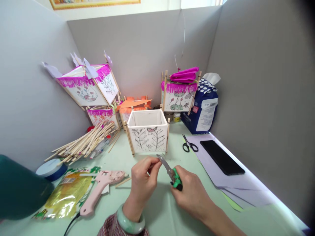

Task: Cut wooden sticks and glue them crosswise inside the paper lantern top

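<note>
In the head view, the right hand (pixel 190 193) is gripping green-handled pruning shears (pixel 169 171), apparently to steady their tip beside the left hand (pixel 144 178), whose fingertips are pinching together, any held piece being indistinct; the tree-patterned white box (pixel 148 139) is standing just beyond

Three smooth, plain grey panels enclosed a pale green tabletop (pixel 169 213): a left panel (pixel 31 65), a back panel (pixel 137 42) and a right panel (pixel 258 82), which met the back one at an upright corner. Above the back panel's top edge showed a strip of white wall (pixel 157 6), where a gold-edged picture (pixel 95 4) (cut off at the top, so that only its lower part could be seen) hung toward the left, and a bright, washed-out area (pixel 201 3) glowed toward the right. Soft, pale light lay over the left panel, the right panel looked darker, and a white glare ran along the tabletop's right edge.
</note>
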### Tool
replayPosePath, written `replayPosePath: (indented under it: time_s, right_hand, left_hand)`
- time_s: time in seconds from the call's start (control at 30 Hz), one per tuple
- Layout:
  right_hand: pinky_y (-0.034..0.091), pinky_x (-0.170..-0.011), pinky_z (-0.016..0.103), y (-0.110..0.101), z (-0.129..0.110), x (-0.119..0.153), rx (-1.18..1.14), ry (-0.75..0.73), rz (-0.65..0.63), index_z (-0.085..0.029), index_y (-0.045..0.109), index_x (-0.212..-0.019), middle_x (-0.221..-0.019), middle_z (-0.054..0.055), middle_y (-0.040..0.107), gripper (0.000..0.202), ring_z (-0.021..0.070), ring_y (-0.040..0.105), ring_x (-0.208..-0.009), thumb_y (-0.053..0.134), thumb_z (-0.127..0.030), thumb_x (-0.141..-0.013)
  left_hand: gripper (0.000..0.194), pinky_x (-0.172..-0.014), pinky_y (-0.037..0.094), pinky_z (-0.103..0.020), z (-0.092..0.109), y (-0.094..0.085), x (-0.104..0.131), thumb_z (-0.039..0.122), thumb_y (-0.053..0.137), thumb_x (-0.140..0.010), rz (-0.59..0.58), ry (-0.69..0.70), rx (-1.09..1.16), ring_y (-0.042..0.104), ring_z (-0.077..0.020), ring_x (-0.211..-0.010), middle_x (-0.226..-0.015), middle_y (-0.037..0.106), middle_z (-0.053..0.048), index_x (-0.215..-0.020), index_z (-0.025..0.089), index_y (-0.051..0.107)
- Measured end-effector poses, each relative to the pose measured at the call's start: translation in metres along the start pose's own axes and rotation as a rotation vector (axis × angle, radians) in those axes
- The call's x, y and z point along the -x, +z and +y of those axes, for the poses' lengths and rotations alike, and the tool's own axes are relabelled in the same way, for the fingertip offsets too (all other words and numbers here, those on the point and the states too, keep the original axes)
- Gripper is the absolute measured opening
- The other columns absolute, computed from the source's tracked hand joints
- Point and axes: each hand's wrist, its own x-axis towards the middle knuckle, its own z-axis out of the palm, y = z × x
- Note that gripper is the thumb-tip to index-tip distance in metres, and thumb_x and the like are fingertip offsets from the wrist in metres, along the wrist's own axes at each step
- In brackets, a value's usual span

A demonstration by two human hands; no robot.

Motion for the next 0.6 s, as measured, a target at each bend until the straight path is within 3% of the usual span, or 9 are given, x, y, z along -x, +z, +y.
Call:
replayPosePath:
  time_s: [0.1, 0.2, 0.3, 0.37, 0.47, 0.6]
  right_hand:
    - [0.026, -0.052, 0.025, -0.008, 0.012, -0.007, 0.056, 0.064, 0.029, -0.022, 0.040, -0.069, -0.062, -0.002, 0.052, 0.016, 0.0128, 0.043, -0.055, 0.052, -0.012, -0.067]
    - [0.033, -0.058, 0.030, -0.012, 0.032, -0.014, 0.243, 0.163, 0.054, -0.020, 0.050, -0.076, -0.075, 0.007, 0.059, 0.008, 0.0217, 0.054, -0.069, 0.055, -0.026, -0.075]
    - [0.039, -0.069, 0.042, -0.008, 0.051, -0.019, 0.429, 0.179, 0.052, -0.014, 0.057, -0.092, -0.089, 0.015, 0.062, 0.031, 0.0334, 0.056, -0.087, 0.056, -0.042, -0.080]
    - [0.039, -0.077, 0.048, -0.004, 0.056, -0.021, 0.485, 0.136, 0.093, -0.010, 0.056, -0.106, -0.096, 0.018, 0.062, 0.042, 0.0364, 0.054, -0.095, 0.057, -0.044, -0.081]
    - [0.039, -0.086, 0.048, 0.001, 0.043, -0.026, 0.464, 0.024, 0.142, -0.008, 0.055, -0.113, -0.104, 0.019, 0.062, 0.039, 0.0339, 0.053, -0.101, 0.056, -0.035, -0.085]
    - [0.041, -0.094, 0.044, 0.017, 0.009, -0.039, 0.254, -0.207, -0.043, -0.013, 0.056, -0.121, -0.121, 0.016, 0.060, 0.034, 0.0287, 0.052, -0.116, 0.045, -0.028, -0.093]
  left_hand:
    - [0.009, -0.051, 0.044, -0.020, 0.001, -0.003, -0.003, 0.020, 0.058, -0.086, 0.057, -0.025, 0.020, 0.056, -0.0099, -0.055, -0.066, 0.064, -0.001, -0.080, 0.016, 0.064]
    - [0.007, -0.053, 0.045, -0.020, 0.002, -0.007, -0.005, 0.019, 0.059, -0.085, 0.158, -0.036, 0.018, 0.057, -0.0099, -0.059, -0.070, 0.065, -0.001, -0.084, 0.016, 0.065]
    - [0.009, -0.054, 0.045, -0.020, 0.004, -0.012, -0.004, 0.016, 0.059, -0.085, 0.224, 0.025, 0.007, 0.057, -0.0093, -0.060, -0.072, 0.065, -0.001, -0.090, 0.017, 0.066]
    - [0.011, -0.054, 0.044, -0.020, 0.006, -0.014, -0.003, 0.014, 0.059, -0.085, 0.271, 0.066, -0.006, 0.056, -0.0086, -0.059, -0.072, 0.064, 0.000, -0.093, 0.018, 0.066]
    - [0.014, -0.054, 0.044, -0.020, 0.007, -0.016, -0.001, 0.011, 0.058, -0.084, 0.346, 0.094, -0.030, 0.056, -0.0080, -0.059, -0.073, 0.064, 0.001, -0.094, 0.018, 0.065]
    - [0.016, -0.056, 0.045, -0.021, 0.006, -0.017, -0.001, 0.009, 0.058, -0.084, 0.398, 0.120, -0.058, 0.057, -0.0088, -0.061, -0.075, 0.064, 0.000, -0.096, 0.017, 0.064]
